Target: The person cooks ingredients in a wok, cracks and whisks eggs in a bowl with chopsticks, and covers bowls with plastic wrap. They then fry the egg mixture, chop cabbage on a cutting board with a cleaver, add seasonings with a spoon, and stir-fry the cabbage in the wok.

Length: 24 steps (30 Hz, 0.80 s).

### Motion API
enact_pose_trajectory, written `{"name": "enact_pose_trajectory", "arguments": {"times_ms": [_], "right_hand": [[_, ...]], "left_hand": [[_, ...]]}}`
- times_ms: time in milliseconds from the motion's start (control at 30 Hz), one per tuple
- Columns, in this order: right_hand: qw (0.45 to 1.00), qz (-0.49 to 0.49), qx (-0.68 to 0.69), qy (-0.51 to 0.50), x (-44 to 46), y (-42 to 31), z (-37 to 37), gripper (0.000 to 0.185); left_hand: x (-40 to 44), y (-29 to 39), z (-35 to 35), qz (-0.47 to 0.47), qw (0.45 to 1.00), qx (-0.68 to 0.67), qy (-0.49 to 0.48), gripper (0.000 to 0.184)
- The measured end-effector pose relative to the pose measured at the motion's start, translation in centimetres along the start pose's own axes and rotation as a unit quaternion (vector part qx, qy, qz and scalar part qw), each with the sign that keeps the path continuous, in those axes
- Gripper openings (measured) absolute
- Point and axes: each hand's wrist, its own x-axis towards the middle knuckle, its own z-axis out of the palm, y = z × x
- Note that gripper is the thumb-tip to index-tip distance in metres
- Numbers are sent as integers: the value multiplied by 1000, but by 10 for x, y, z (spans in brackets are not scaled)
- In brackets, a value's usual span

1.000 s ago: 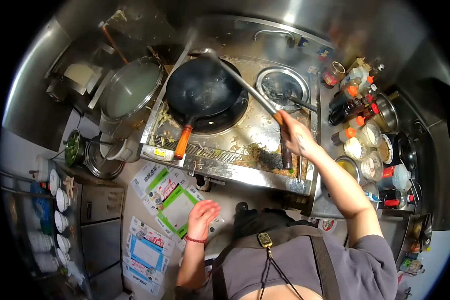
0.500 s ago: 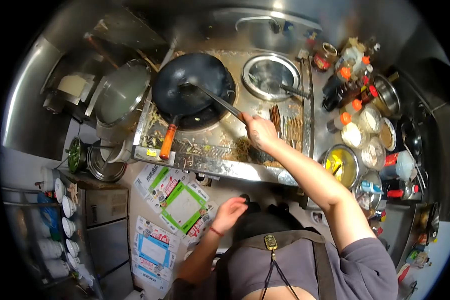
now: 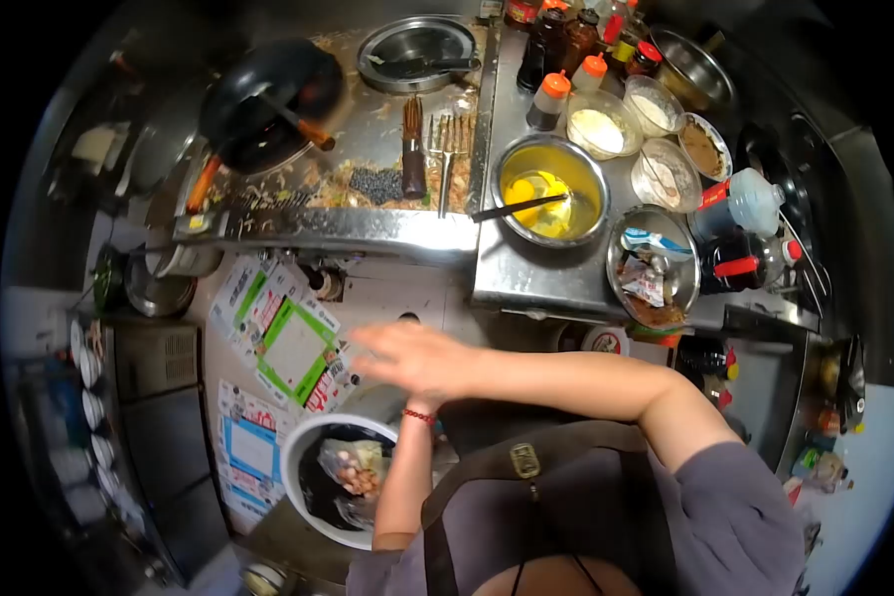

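Observation:
My right hand [image 3: 407, 356] reaches across my body with its fingers stretched out, slightly blurred, and I see nothing held in it. Beneath it is my left hand [image 3: 423, 400], with a red bracelet at the wrist; the right hand covers its fingers. The two hands overlap, above the floor in front of the stove. Just below them a white-rimmed bin [image 3: 294, 459] holds a dark liner, eggshells [image 3: 361, 481] and plastic. On the stove sits a black wok [image 3: 253, 84], with the wooden-handled cooking utensil [image 3: 313, 134] leaning in it.
On the right counter, a metal bowl [image 3: 596, 189] holds yolks and a dark-handled utensil [image 3: 507, 209]. Seasoning bowls [image 3: 598, 124] and orange-capped bottles [image 3: 549, 102] crowd behind it. A brush [image 3: 413, 164] and a fork [image 3: 448, 154] lie on the stove. Flattened cartons [image 3: 293, 348] cover the floor.
My right hand has let go of the utensil in the wok and come down over my left hand. The view has shifted right and down, bringing the bin into sight.

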Motion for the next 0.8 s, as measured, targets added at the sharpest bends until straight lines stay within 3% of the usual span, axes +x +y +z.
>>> {"name": "enact_pose_trajectory", "arguments": {"times_ms": [67,100,133,167,233,300,333,433,467,500,567,633,700,800], "right_hand": [[996,18,-60,63,-28,15,-41,54],[988,17,-109,107,-31,29,-63,55],[980,39,-101,170,-24,37,-85,63],[963,126,-192,145,-24,58,-88,74],[943,196,-259,80,-30,85,-92,82],[945,227,-232,46,-31,79,-102,77],[955,198,-210,72,-34,76,-105,86],[950,215,-217,62,-33,77,-103,86],[948,203,-235,61,-32,92,-94,83],[945,204,-245,70,-29,99,-91,61],[946,265,-185,-20,-25,106,-97,34],[957,218,-185,42,-31,110,-102,20],[941,76,-278,175,-48,105,-123,21],[904,229,-318,172,-81,79,-163,21]], "left_hand": [[-10,-11,37,-62,993,99,-29,29],[-19,-7,63,-62,956,272,-95,30],[-19,-3,92,-37,977,189,-90,28],[-14,0,119,-9,990,107,-88,27],[3,-2,155,67,994,41,-78,25],[-3,2,178,68,994,62,-51,23],[-7,2,176,69,992,68,-81,24],[-8,0,160,19,989,79,-126,28],[-10,2,160,-1,990,79,-115,29],[-14,2,157,-23,991,80,-104,30],[-10,8,153,-12,987,104,-121,30],[-15,18,142,-11,983,114,-147,31],[-15,26,115,-43,981,92,-162,29],[-3,47,89,-102,978,95,-154,30]]}}
